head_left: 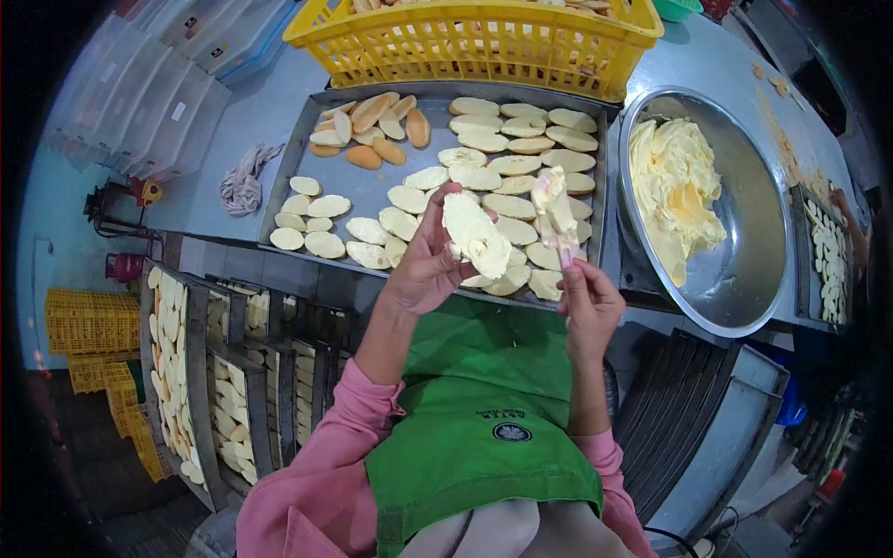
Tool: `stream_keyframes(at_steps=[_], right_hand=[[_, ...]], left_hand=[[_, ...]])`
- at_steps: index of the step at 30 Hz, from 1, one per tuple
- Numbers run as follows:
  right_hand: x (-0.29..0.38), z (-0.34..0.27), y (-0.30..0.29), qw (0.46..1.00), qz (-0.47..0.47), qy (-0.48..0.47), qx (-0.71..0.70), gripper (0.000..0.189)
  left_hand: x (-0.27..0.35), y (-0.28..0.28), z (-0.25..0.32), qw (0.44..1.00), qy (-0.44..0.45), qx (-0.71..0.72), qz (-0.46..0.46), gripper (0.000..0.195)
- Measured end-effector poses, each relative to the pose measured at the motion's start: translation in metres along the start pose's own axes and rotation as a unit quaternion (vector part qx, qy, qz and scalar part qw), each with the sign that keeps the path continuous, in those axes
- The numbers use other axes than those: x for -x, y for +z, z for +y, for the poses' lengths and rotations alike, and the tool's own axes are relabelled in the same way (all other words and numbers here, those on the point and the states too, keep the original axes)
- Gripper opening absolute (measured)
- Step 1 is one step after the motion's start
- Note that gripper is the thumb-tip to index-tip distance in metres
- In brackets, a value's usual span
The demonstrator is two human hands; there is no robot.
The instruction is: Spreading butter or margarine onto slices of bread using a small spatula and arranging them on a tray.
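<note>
An oval bread slice coated with pale yellow cream (477, 236) rests in my left hand (427, 268), its coated face up, over the near edge of a metal baking tray (279, 202). Just to its right, my right hand (591, 300) grips a spatula (556, 217) whose blade is thick with the same cream. Rows of cream-coated slices (513, 164) fill the tray's right and middle. More pale ovals (324, 244) lie at its near left, and a loose pile of browned slices (373, 115) at its far left. A large steel bowl (753, 216) right of the tray holds a mound of cream (673, 188).
A yellow plastic crate (474, 49) of bread stands behind the tray. At left are a crumpled cloth (244, 183) and stacked clear containers (139, 97). Filled trays (199, 390) stand below left, empty-looking trays (677, 411) below right. Another person's hand (842, 209) is near a far-right tray (802, 258).
</note>
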State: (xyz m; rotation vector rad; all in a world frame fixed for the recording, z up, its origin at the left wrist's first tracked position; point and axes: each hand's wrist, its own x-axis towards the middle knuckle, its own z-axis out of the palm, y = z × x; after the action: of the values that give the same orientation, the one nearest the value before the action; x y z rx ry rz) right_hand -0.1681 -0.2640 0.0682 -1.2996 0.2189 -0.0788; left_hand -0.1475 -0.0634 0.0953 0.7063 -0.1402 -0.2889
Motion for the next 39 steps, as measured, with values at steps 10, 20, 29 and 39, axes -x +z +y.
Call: stream_keyframes(at_steps=[10, 20, 29, 39], right_hand=[[0.012, 0.012, 0.021, 1.0, -0.002, -0.025, -0.008, 0.014], [0.014, 0.017, -0.01, 0.998, -0.018, -0.04, -0.038, 0.011], [0.007, 0.02, -0.025, 0.998, 0.044, -0.029, -0.028, 0.015], [0.013, 0.021, -0.031, 0.998, 0.045, -0.03, -0.02, 0.016]], left_hand=[[-0.003, 0.012, -0.01, 0.997, 0.034, 0.002, 0.073, 0.065], [0.02, -0.04, 0.016, 0.954, 0.101, -0.089, 0.267, 0.046], [0.064, -0.145, 0.121, 0.769, 0.181, -0.424, 0.443, 0.041], [0.032, -0.243, 0.174, 0.634, 0.14, -0.636, 0.417, 0.038]])
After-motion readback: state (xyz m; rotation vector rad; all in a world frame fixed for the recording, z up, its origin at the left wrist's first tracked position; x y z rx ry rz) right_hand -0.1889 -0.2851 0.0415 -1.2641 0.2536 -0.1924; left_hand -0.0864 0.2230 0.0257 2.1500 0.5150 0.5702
